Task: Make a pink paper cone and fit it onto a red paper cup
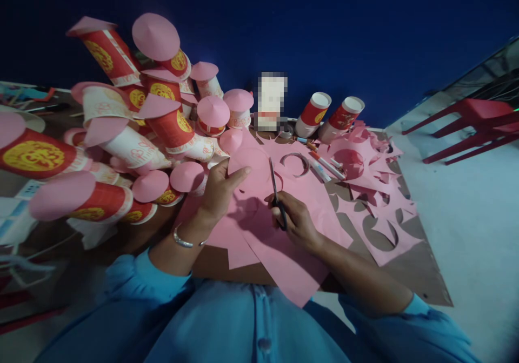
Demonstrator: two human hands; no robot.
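Observation:
My left hand point(219, 190) grips a piece of pink paper point(253, 168), thumb on top and the other fingers hidden beneath it. In my right hand point(298, 217) is a pair of scissors point(279, 207) with dark handles, the blades pointing away from me at the right side of that paper. A thin curved strip hangs near the blades. Beneath both hands lie several overlapping pink sheets point(292, 266), partly in shadow and reaching past the table's front edge.
Paper cups point(172, 128) with pink cone tops crowd the left. Two bare cups point(316, 115) stand at the back right, near pens point(328, 160) and a ring-shaped piece point(295, 165). Cut-out pink scraps point(381, 233) cover the right side. A red stool point(478, 122) stands beyond.

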